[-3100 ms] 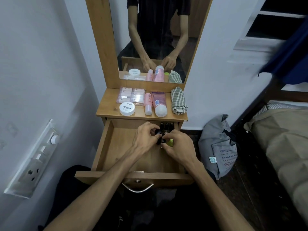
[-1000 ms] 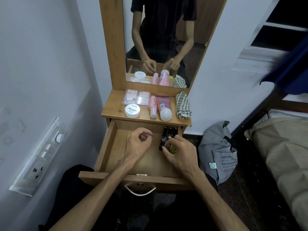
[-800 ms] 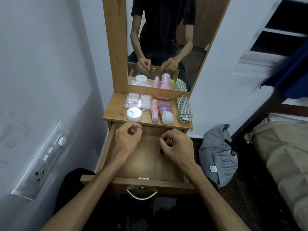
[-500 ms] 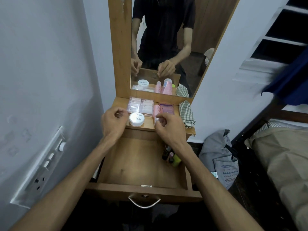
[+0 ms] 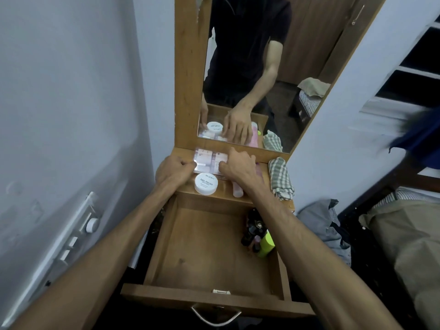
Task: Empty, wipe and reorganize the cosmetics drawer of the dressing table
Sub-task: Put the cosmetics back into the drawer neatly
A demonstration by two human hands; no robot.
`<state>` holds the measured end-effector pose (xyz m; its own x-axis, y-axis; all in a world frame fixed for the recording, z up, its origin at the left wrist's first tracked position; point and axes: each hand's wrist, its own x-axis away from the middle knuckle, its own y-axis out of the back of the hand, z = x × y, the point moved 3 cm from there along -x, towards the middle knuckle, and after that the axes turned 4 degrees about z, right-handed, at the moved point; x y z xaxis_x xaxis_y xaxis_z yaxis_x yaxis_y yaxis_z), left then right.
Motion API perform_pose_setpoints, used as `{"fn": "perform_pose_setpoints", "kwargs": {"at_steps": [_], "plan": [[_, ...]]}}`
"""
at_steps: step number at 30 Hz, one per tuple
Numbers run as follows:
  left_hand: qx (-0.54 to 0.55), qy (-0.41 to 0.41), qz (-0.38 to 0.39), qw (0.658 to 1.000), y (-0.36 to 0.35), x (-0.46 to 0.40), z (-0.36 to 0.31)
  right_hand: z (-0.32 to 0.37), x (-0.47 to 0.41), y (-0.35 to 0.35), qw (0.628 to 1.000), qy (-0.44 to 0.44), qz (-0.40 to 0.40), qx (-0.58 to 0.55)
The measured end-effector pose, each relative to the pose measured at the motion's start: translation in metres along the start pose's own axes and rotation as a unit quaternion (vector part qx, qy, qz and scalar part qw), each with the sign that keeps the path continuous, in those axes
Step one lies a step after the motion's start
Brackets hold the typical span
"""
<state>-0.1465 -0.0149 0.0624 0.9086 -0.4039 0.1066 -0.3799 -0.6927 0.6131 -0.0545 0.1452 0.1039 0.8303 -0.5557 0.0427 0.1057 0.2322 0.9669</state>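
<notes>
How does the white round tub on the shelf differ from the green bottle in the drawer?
The white tub is low, wide and round; the green bottle is taller and slimmer. The tub sits on the shelf beside both hands; the bottle stands among dark bottles in the drawer, untouched.

Wooden drawer [image 5: 209, 256] sits low centre, small dark bottles [image 5: 252, 228] clustered in its right side; round white nail-polish tub [image 5: 206, 183] on the surface [image 5: 223, 189] above, checked folded cloth [image 5: 280, 178] further right.
</notes>
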Motion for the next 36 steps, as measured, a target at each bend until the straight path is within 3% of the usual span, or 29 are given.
{"fn": "perform_pose_setpoints", "kwargs": {"at_steps": [4, 11, 21, 28, 32, 36], "plan": [[-0.007, -0.012, 0.021, 1.0, -0.007, -0.005, -0.005, 0.005, -0.008, -0.009, 1.0, -0.011, 0.005, -0.029], [0.022, -0.022, -0.007, 0.999, -0.012, 0.0, -0.003, 0.007, -0.003, -0.003, 0.987, -0.047, -0.038, -0.152], [0.176, -0.018, -0.093, 0.98, 0.002, 0.009, -0.012, 0.026, 0.016, 0.025, 0.95, -0.04, -0.098, -0.293], [0.305, -0.015, -0.143, 0.942, 0.025, 0.043, -0.018, 0.025, 0.041, 0.037, 0.916, -0.01, -0.14, -0.376], [0.345, -0.016, -0.137, 0.928, 0.035, 0.071, -0.009, 0.019, 0.069, 0.035, 0.899, -0.004, -0.136, -0.416], [0.346, -0.013, -0.125, 0.93, 0.041, 0.109, 0.006, 0.014, 0.102, 0.016, 0.889, -0.008, -0.079, -0.451]]}}
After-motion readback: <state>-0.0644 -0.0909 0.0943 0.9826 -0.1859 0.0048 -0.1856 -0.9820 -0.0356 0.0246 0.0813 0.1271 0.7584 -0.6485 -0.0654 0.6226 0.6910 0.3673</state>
